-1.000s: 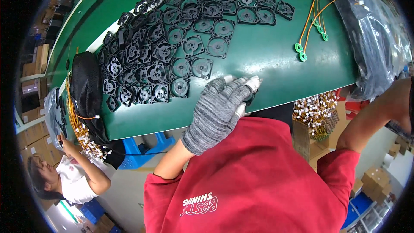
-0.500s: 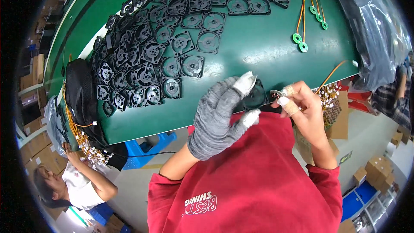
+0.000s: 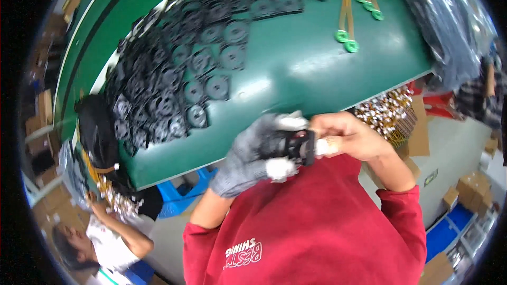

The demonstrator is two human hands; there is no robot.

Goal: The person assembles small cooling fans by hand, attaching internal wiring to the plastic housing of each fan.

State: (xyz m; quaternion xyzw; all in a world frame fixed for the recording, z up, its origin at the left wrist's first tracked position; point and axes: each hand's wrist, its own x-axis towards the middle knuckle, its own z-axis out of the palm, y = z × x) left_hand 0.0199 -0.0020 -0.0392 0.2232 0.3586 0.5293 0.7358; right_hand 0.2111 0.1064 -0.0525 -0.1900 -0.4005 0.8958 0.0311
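My left hand [image 3: 240,155], in a grey knit glove with white fingertips, is closed around a black square fan frame [image 3: 302,150] held above the front table edge. My right hand [image 3: 354,136], bare with tape on its fingers, meets the frame from the right, thumb and fingers pinched at its open side. A small reddish coil part [image 3: 301,134] shows inside the frame by the right fingertips; motion blur and the fingers hide most of it.
Many black fan frames [image 3: 232,57] cover the green table's left and back. Green ring boards with wires [image 3: 342,36] lie back right, beside plastic sheeting [image 3: 449,26]. A box of connector wires [image 3: 388,113] stands right below the edge. Another person [image 3: 113,232] works at lower left.
My hands have come together: the right hand moved left with the coil part to the fan frame in my left hand, and the frame was turned. The view has shifted slightly.
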